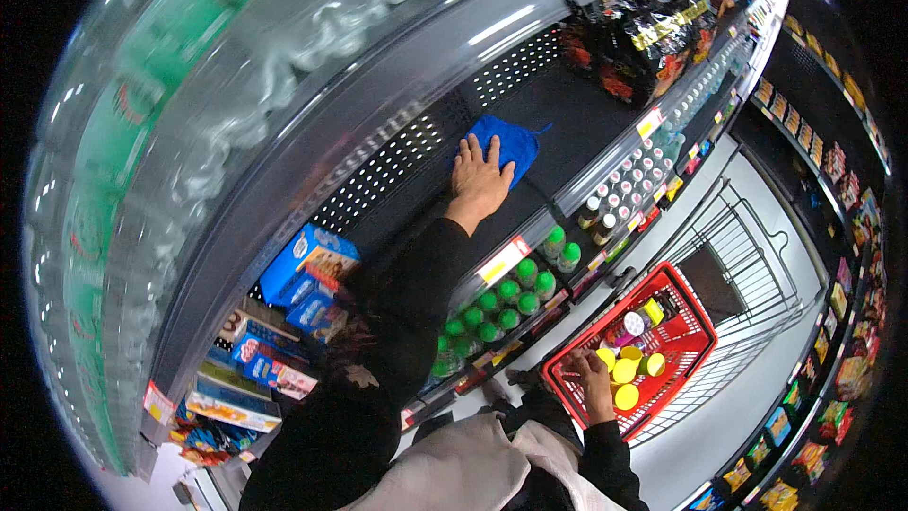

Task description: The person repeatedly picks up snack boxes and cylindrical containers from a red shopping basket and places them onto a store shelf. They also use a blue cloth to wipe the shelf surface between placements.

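Note:
My left hand [482, 177] lies flat with fingers spread on a folded blue cloth [512, 149]. Under the cloth is a dark shelf board [567, 131], backed by a perforated panel [383, 174]. Low on the right, my right hand [592, 380] is over the near side of a red plastic basket [699, 305], fingers slightly bent. Whether it touches the rim cannot be made out. Beside it in the basket are several yellow cups or caps [625, 370] and a container with a white perforated lid [633, 323].
The basket sits on a wire shopping cart [759, 262]. Blue boxes [305, 270] stand at the shelf's left, shiny black snack packs [638, 35] at its far end. Green-capped bottles [508, 291] fill a lower shelf. Wrapped bottles [142, 106] overhang at upper left.

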Motion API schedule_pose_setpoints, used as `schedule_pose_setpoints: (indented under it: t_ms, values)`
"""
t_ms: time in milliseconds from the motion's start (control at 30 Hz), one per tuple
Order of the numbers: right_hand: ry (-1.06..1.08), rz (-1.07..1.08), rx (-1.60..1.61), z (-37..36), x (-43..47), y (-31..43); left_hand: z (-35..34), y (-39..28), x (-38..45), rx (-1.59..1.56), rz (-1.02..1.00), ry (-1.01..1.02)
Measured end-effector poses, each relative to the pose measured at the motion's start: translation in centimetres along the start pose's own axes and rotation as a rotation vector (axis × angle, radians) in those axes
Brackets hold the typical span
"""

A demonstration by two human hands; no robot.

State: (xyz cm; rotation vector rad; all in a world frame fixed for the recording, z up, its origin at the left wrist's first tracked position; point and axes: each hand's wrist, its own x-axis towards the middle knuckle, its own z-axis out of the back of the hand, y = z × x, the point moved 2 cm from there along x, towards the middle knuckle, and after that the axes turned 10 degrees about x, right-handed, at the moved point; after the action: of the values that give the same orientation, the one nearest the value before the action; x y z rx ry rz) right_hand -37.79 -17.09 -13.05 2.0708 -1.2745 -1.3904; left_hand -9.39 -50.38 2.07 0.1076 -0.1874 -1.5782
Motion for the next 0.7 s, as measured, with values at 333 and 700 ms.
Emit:
schedule_pose_setpoints:
  t_ms: [333, 700]
  values:
    - [0.103, 0.049, -0.016, -2.4, -0.5, 0.2, -1.2, 8.8, -10.0, 0.035, 0.398, 0.041]
    - [0.236, 0.069, -0.201, -7.0, -0.4, 0.3, -1.0, 8.1, -18.3, 0.151, 0.495, 0.168]
